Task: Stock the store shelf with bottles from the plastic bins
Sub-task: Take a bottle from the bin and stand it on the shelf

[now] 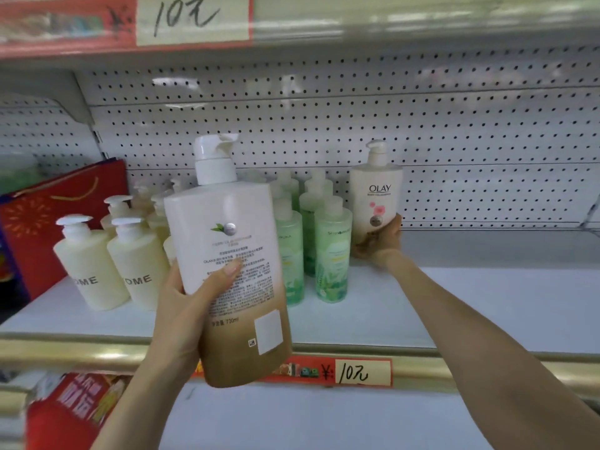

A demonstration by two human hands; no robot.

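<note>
Left hand [185, 306] wraps around a big white-and-tan pump bottle [233, 254], back label towards us, held up in front of the shelf [454, 303] edge. Right hand [381, 237] reaches deep, fingers curled round the base of an OLAY pump bottle [376, 196], upright on the shelf just beside the green bottles [331, 251]. Cream pump bottles [136, 264] stand further left.

Two hands, a left hand [181, 313] and a right hand [381, 237]. Two beige Olay pump bottles: the near Olay bottle [227, 228] and the far Olay bottle [376, 193]. Two cream OME bottles [87, 264] in front, more behind, uncountable. At least five green bottles [332, 254]. Two handwritten price tags, upper tag [191, 17] and lower tag [363, 373]. One red gift bag [48, 216].
</note>
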